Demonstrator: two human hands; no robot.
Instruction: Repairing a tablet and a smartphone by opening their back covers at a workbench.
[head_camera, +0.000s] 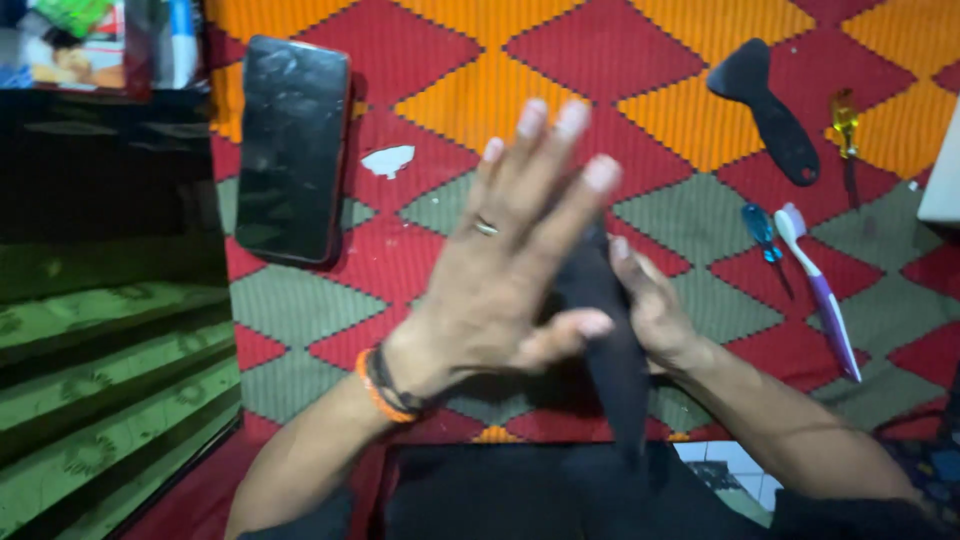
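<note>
My left hand (520, 250) is spread wide with fingers apart, palm pressed against a flat black object (610, 350) held up on edge above the patterned mat. It wears a ring and an orange-and-black wristband. My right hand (650, 305) grips the far side of the same black object, mostly hidden behind it and behind my left hand. The object looks like a dark slab or phone-sized piece; its details are blurred.
A black smartphone (292, 150) lies at the upper left of the red, orange and grey mat (480, 90), a white scrap (388, 160) beside it. At the right lie a black scraper-shaped tool (770, 110), a yellow screwdriver (846, 130), a blue screwdriver (765, 235) and a toothbrush (820, 290).
</note>
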